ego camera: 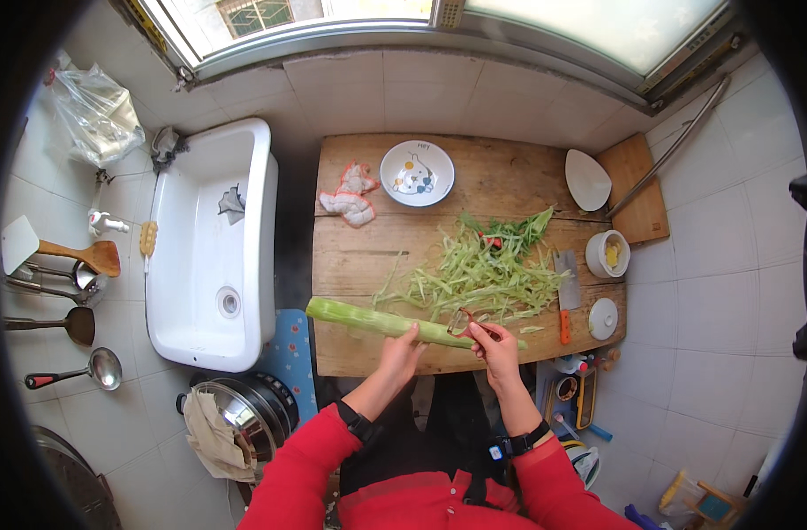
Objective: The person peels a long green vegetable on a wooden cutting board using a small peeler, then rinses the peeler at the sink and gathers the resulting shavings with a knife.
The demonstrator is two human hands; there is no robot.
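Note:
A long, pale green celtuce stem (364,318) lies crosswise over the near edge of a wooden table (370,265). My left hand (402,354) grips it around the middle from below. In my right hand (497,351) is a reddish-brown vegetable peeler (466,324), its head at the stem's right part. Whether the blade touches the stem is hard to tell. Beyond the stem spreads a heap of green peelings (489,278), with leafy bits and something red at its far side. Right of the heap lies a cleaver (568,285) with an orange handle.
A white bowl with a cartoon print (417,173) and a crumpled cloth (350,194) sit at the back left. Along the right side are a white dish (587,180), a white pot (607,254) and its lid (603,318). Left stands a white sink (205,285), with a lidded cooker (244,404) nearer me.

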